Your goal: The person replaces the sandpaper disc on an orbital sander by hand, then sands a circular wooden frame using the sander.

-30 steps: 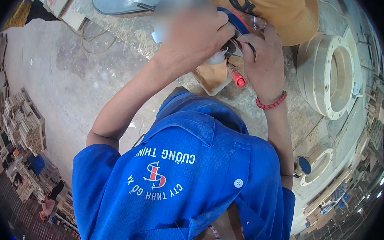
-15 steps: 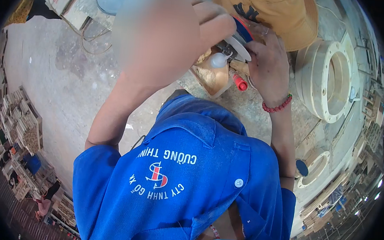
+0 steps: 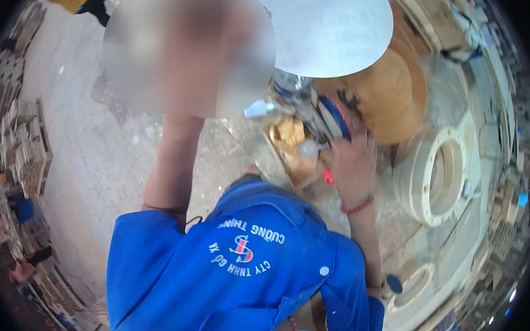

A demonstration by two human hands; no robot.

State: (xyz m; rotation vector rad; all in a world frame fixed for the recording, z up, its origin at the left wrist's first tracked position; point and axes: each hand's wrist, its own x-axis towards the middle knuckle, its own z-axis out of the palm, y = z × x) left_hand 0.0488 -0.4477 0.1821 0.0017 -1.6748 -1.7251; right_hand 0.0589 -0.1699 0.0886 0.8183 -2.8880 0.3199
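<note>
My left hand [image 3: 202, 46] is raised at the upper left, its fingers smeared out by a blurred circle. A large round white sheet [image 3: 334, 33] with faint print extends from beside that blur, close to the camera; whether the hand holds it is hidden. My right hand [image 3: 354, 162] has its fingers curled on a round, greyish thing with a blue and red rim [image 3: 336, 116]. Beside it a small tray [image 3: 300, 178] holds a yellowish lump [image 3: 288, 131] and a whitish bulb-shaped piece [image 3: 309, 148]. A red tube-like piece [image 3: 328, 176] lies by my right thumb.
A tan cap [image 3: 381, 94] lies beyond my right hand. Pale flanged rings [image 3: 437, 176] stand to the right, with a smaller one [image 3: 412, 288] nearer me. Stacked wood pieces [image 3: 33, 139] line the left side, beyond the grey stained surface [image 3: 126, 151].
My left hand has moved away from my right hand, up and left. The large white sheet has come into view. The view has shifted, and my right hand stays by the blue-and-red-rimmed thing.
</note>
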